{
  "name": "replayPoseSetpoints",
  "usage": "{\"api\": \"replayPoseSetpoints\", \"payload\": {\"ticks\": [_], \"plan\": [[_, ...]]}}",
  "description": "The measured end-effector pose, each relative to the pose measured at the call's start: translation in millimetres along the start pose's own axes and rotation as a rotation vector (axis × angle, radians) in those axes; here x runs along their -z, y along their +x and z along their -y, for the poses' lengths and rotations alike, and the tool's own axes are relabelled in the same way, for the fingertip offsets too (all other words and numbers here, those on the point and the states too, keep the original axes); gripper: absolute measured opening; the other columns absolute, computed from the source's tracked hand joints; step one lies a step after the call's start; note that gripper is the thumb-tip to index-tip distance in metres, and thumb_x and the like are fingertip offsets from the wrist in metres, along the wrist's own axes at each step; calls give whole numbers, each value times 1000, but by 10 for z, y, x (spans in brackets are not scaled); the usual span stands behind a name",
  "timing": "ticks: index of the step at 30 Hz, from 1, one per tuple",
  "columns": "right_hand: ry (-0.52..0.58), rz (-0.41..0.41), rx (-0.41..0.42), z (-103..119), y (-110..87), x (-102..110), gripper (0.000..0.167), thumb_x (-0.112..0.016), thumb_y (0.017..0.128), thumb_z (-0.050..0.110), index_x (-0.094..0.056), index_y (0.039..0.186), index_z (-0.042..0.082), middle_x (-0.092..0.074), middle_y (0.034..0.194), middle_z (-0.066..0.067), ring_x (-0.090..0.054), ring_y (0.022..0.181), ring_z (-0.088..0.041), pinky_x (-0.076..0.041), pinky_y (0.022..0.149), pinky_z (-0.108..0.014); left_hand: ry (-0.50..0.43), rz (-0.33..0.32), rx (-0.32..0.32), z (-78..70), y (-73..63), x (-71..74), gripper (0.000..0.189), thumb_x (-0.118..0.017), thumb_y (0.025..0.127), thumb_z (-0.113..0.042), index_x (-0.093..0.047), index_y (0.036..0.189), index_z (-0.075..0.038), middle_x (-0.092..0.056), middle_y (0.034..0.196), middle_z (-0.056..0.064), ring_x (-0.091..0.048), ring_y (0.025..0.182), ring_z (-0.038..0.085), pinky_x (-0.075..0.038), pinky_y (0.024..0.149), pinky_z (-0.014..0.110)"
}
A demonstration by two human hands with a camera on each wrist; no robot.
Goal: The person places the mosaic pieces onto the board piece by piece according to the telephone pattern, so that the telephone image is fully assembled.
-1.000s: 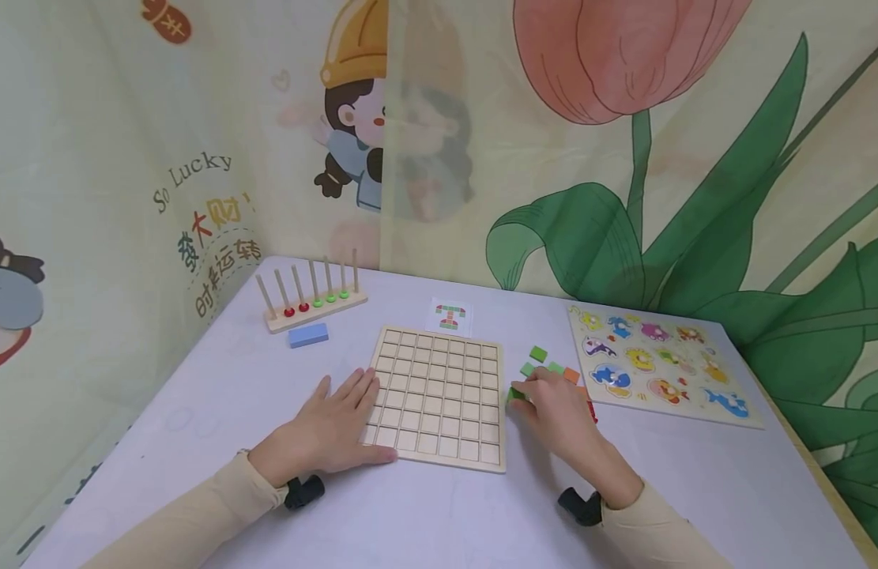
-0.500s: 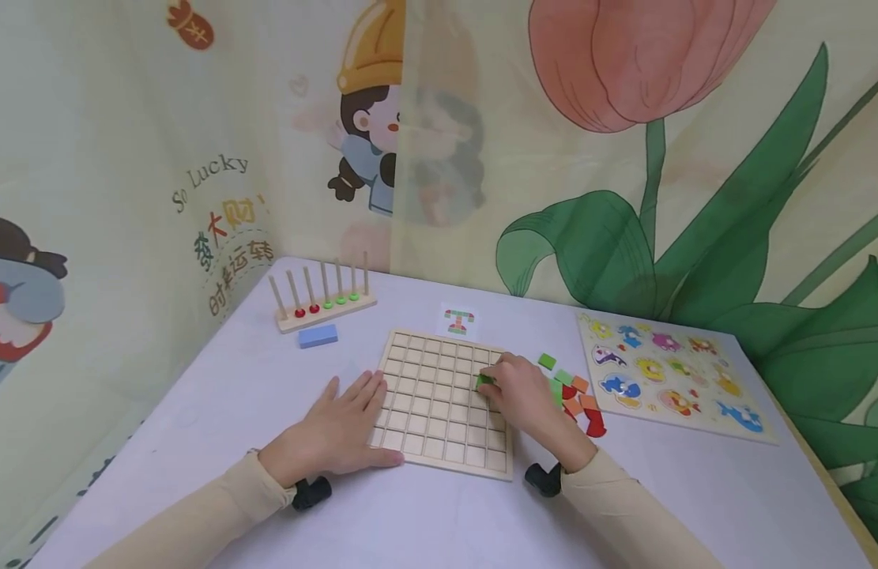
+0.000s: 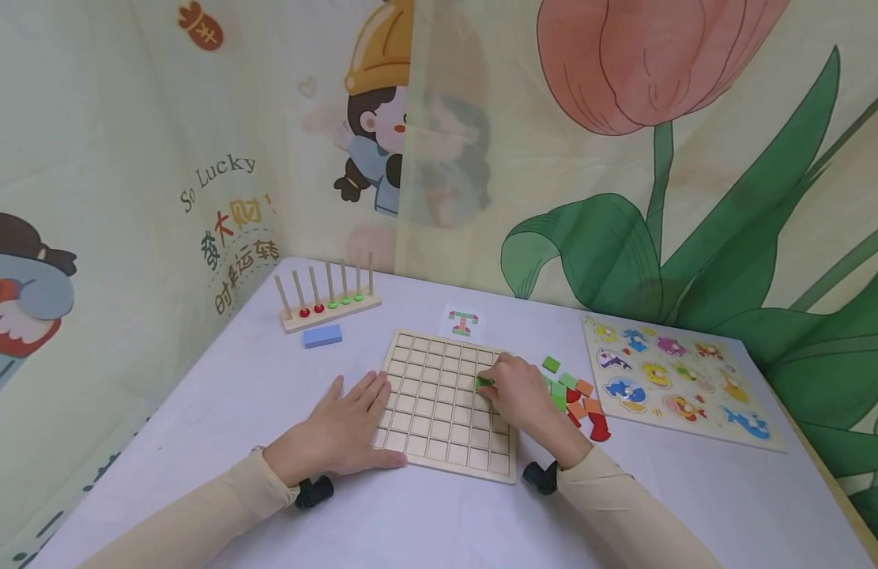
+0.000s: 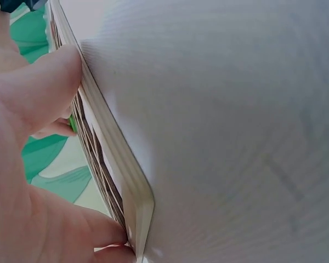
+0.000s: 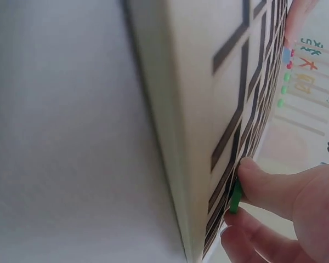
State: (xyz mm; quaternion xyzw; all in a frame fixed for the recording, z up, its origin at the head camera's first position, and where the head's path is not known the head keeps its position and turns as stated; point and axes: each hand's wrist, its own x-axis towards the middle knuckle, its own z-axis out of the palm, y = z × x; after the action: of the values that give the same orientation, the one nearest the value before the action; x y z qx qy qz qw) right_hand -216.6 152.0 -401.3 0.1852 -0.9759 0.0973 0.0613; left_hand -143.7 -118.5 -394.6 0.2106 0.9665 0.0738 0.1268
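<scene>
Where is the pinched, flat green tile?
In the head view, the flat green tile is at the right side of the pale wooden grid board, pinched by the right hand.

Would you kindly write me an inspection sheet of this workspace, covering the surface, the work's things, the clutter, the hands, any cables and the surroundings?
Surface: pale table.
Work's things: wooden grid board; green tile at the board; loose tiles in green, orange and red, right of the board; pattern card beyond its far edge.
Clutter: peg rack with red and green rings, blue block, animal puzzle.
Left hand: rests at the board's left edge, thumb at the near edge.
Right hand: pinches the green tile; whether it is seated, cannot tell.
Cables: nothing seen.
Surroundings: printed curtain behind the table.
</scene>
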Motion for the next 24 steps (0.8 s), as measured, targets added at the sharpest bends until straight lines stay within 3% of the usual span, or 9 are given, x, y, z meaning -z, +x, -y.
{"api": "replayPoseSetpoints", "payload": {"ticks": [18, 24], "plan": [[85, 64, -4, -25, 30, 14, 29, -83, 86, 12, -79, 114, 7, -65, 92, -6, -50, 71, -14, -42, 60, -25, -7, -3, 2, -35, -10, 37, 113, -60, 87, -76, -27, 159, 5, -19, 171, 22, -16, 161, 36, -12, 123, 71], [116, 77, -21, -47, -10, 35, 34, -82, 87, 14, -77, 120, 6, -68, 97, -6, -53, 75, -14, -42, 62, -25, -5, -3, 2, -30, -7, 30, 113, -60, 87, -75, -27, 159, 5, -19, 171, 21, -17, 161, 36, -12, 123, 70]]}}
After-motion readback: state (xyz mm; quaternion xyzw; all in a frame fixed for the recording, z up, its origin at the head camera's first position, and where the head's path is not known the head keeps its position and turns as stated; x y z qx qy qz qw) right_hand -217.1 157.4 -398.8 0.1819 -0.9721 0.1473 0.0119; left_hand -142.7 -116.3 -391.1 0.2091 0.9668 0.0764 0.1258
